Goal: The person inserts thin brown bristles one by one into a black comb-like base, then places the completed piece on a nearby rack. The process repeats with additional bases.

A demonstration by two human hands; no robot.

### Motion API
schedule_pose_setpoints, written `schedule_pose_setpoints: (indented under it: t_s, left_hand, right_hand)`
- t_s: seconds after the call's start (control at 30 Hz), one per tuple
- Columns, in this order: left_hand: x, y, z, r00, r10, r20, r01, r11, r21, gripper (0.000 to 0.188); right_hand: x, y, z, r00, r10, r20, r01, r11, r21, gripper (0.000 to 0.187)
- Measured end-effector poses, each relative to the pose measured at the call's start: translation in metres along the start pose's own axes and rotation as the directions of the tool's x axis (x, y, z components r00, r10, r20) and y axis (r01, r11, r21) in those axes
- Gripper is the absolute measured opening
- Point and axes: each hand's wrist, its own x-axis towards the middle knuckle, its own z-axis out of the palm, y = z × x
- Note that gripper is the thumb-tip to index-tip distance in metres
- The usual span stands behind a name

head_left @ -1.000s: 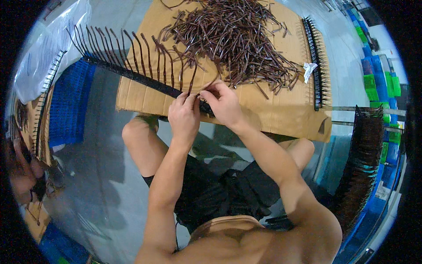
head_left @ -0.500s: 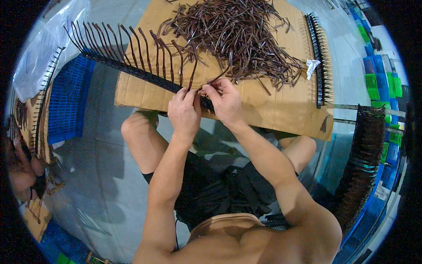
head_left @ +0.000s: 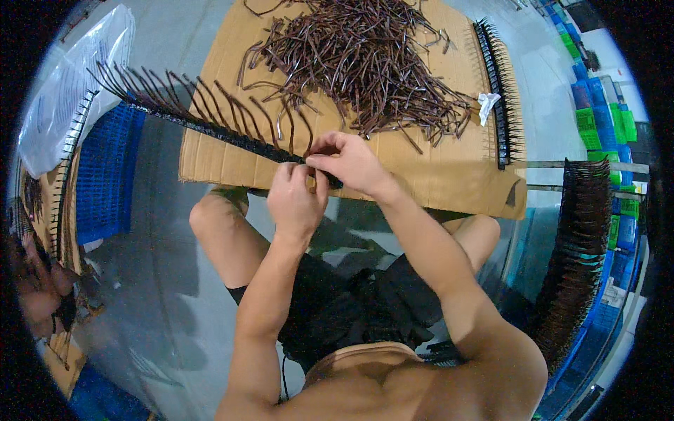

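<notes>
A long black strip [head_left: 210, 131] slants down from the far left to my hands, with curved brown sticks [head_left: 223, 102] standing in a row along it. My left hand [head_left: 296, 200] is closed around its near end, over the front edge of the cardboard. Fingers and thumb of my right hand [head_left: 349, 163] are drawn together at the strip, just beside the base of the nearest stick. Whatever lies between those fingertips is hidden. Beyond my hands is a big loose pile of brown sticks [head_left: 365, 63].
A cardboard sheet [head_left: 421, 184] lies under the pile. On it, to the right, are another spiked black strip [head_left: 501, 105] and crumpled white paper [head_left: 487, 107]. Farther right hangs a dense row of dark strips [head_left: 572, 259]. A blue crate [head_left: 105, 168] and plastic bag [head_left: 70, 98] stand left.
The stick that slanted up from my right hand no longer shows there. The strip has tipped, its far end lower and its sticks leaning more to the left. My right hand has come down against the strip.
</notes>
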Motion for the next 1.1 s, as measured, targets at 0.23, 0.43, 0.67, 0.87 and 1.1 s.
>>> schedule_pose_setpoints:
  t_s: [0.23,0.43,0.67,0.87,1.1]
  left_hand:
    - [0.001,-0.002,0.013,0.995,-0.054,0.09,0.059,0.996,-0.065,0.024]
    - [0.004,-0.004,0.02,0.997,-0.052,0.062,0.057,0.995,-0.08,0.015]
    - [0.004,-0.013,0.018,0.997,-0.054,0.063,0.065,0.982,-0.176,0.015]
    - [0.008,-0.01,0.018,0.997,-0.04,0.067,0.052,0.982,-0.183,0.011]
    - [0.007,-0.014,0.023,0.999,-0.007,0.038,0.013,0.988,-0.152,0.012]
  right_hand:
    - [0.035,-0.017,-0.052,0.851,0.396,0.346,-0.495,0.825,0.272,0.02]
    - [0.082,0.045,-0.049,0.926,-0.223,-0.305,-0.113,0.608,-0.786,0.033]
    - [0.019,0.015,-0.027,0.914,0.402,-0.062,-0.381,0.899,0.218,0.021]
    - [-0.011,0.02,0.005,0.948,0.006,-0.319,0.059,0.98,0.191,0.018]
    - [-0.019,0.013,0.017,0.919,-0.092,-0.383,0.065,0.994,-0.083,0.02]
